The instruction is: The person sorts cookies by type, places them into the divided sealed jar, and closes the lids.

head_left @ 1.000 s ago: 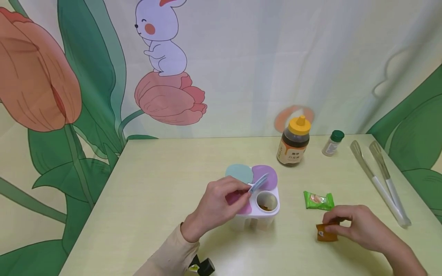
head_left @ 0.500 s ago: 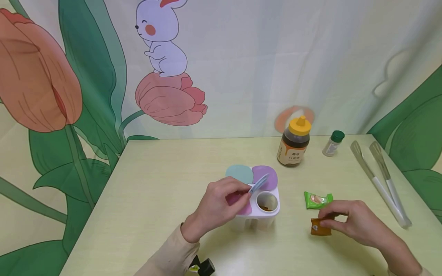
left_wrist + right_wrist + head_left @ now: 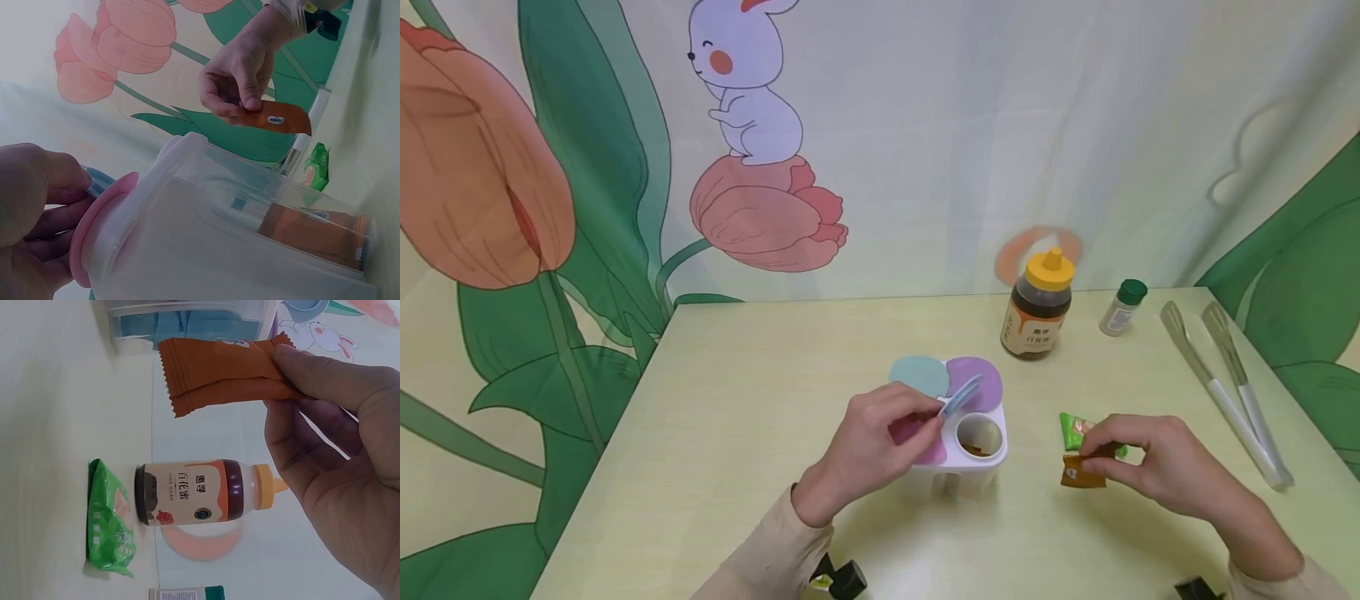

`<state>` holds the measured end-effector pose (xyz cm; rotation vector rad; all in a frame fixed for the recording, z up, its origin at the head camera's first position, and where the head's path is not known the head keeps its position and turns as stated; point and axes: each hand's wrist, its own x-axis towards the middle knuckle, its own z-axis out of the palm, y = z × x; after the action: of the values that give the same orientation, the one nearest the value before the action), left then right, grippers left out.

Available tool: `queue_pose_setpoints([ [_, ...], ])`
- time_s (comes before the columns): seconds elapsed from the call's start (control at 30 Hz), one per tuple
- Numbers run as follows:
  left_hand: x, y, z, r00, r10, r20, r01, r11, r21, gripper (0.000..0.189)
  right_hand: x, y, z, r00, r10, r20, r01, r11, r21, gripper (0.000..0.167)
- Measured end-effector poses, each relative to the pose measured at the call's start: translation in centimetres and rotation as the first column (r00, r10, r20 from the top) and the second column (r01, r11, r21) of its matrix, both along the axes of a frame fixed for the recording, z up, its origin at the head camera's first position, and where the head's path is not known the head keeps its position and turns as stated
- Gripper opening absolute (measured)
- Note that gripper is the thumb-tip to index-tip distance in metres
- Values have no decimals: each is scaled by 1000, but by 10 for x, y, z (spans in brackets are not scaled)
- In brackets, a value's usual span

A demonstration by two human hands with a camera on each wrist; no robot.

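My left hand [image 3: 880, 437] pinches the raised blue lid [image 3: 961, 396] of a white storage box [image 3: 951, 454] with several round coloured lids. Below that lid, one round opening [image 3: 980, 436] is uncovered. Through the clear wall in the left wrist view, an orange-brown packet [image 3: 312, 234] shows at the bottom of the compartment. My right hand [image 3: 1157, 467] pinches another orange-brown packet [image 3: 225, 375] by one end, held above the table to the right of the box. Just behind it lies a green packet [image 3: 1072, 429], partly covered by the right hand in the head view.
A honey bottle [image 3: 1037, 308] with a yellow cap stands behind the box. To its right is a small jar [image 3: 1123, 308] with a green lid. Tongs [image 3: 1232, 392] with white handles lie along the table's right side. A printed curtain [image 3: 910, 150] hangs at the back.
My right hand has lifted the orange-brown packet and moved it left and away from me, now partly in front of the green packet. The left hand stays at the blue lid.
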<state>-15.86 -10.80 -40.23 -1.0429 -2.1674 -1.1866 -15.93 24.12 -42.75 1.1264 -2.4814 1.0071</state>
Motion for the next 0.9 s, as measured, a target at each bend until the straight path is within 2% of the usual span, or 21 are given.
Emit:
queue_pose_setpoints([
  [0.4,0,-1,2,1000,-6,-9,6,1000,3,15,-7,-19,23,997,58,-56,-58,998,2,49],
  [0.77,1,-1,2,1000,-3,9,3,1000,2,14,-10,-31,35,993,94,-71,-97,994,-45,47],
  [0.9,1,0,2,1000,-5,5,5,1000,4,13,-12,-33,38,989,116,-90,-124,988,-89,49],
])
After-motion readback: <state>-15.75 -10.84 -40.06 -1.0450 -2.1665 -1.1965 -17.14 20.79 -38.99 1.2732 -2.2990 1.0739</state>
